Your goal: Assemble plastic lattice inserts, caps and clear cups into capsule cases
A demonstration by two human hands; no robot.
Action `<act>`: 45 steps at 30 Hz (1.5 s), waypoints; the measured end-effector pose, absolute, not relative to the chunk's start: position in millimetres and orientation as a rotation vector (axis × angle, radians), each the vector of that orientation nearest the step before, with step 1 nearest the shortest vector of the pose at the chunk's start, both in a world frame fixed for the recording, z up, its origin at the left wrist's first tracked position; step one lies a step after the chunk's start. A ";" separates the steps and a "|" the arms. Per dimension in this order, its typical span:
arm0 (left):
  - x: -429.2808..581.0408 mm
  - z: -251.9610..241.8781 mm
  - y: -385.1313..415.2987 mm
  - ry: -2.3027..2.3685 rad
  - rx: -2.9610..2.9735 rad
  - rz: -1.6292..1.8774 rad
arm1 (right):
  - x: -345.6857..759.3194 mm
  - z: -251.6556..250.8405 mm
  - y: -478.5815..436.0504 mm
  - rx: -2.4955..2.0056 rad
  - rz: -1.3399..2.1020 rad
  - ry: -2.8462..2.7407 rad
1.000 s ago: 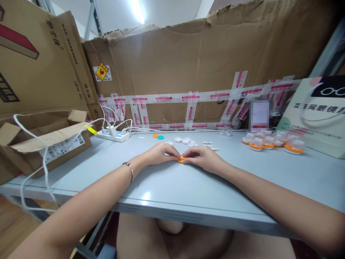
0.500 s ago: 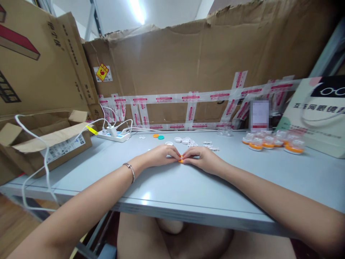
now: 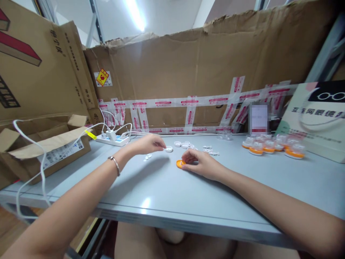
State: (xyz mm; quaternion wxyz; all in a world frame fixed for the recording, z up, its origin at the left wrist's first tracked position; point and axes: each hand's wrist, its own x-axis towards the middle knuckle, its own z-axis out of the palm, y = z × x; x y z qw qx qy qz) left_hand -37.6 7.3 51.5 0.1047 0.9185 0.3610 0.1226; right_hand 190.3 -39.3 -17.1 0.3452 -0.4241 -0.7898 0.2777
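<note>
My right hand [image 3: 203, 162] rests on the table with thumb and fingers closed on a small round orange disc [image 3: 179, 164]. The disc lies low on the tabletop, and a small white piece [image 3: 182, 163] shows at its middle, by my fingertips. My left hand [image 3: 151, 144] is above the table, fingers drawn together, its tips beside the left rim of a white round ring [image 3: 169, 149]. Whether they touch the ring or pinch something small is unclear. Several small white discs [image 3: 147, 157] lie below that hand.
More white rings [image 3: 177, 144] and patterned white pieces [image 3: 210, 150] lie further back. Orange-based clear pieces [image 3: 265, 145] are grouped at right beside a paper bag [image 3: 318, 133]. At left are a power strip [image 3: 113, 140], loose cables and an open carton [image 3: 61, 144]. Cardboard [image 3: 167, 72] walls the back.
My left hand has left the orange disc and moved left and back towards the white ring. My right hand stays on the disc. The view has tilted slightly upward.
</note>
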 end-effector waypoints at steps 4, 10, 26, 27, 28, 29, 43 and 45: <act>-66.7 64.6 24.3 1.203 2.627 0.052 | 188.0 -19.1 -39.7 -1.145 0.727 -2.025; -90.4 60.4 23.0 1.280 2.497 -0.183 | 183.0 -19.0 -38.5 -1.222 0.736 -2.006; -64.9 45.4 6.0 1.479 2.708 -0.231 | 174.9 -7.7 -8.5 -1.080 0.600 -2.265; -61.4 45.1 4.0 1.507 2.772 -0.307 | 175.0 -7.4 -6.7 -1.068 0.591 -2.276; -57.7 44.9 2.3 1.521 2.828 -0.395 | 174.8 -7.5 -4.7 -1.052 0.585 -2.287; -54.4 44.8 1.2 1.514 2.859 -0.473 | 174.5 -7.9 -2.7 -1.032 0.579 -2.294; -52.3 44.1 41.5 1.469 2.517 -0.179 | 173.2 -17.8 25.5 -0.923 0.555 -2.260; -51.2 42.6 46.6 1.436 2.527 -0.181 | 173.7 -18.8 28.0 -0.917 0.571 -2.247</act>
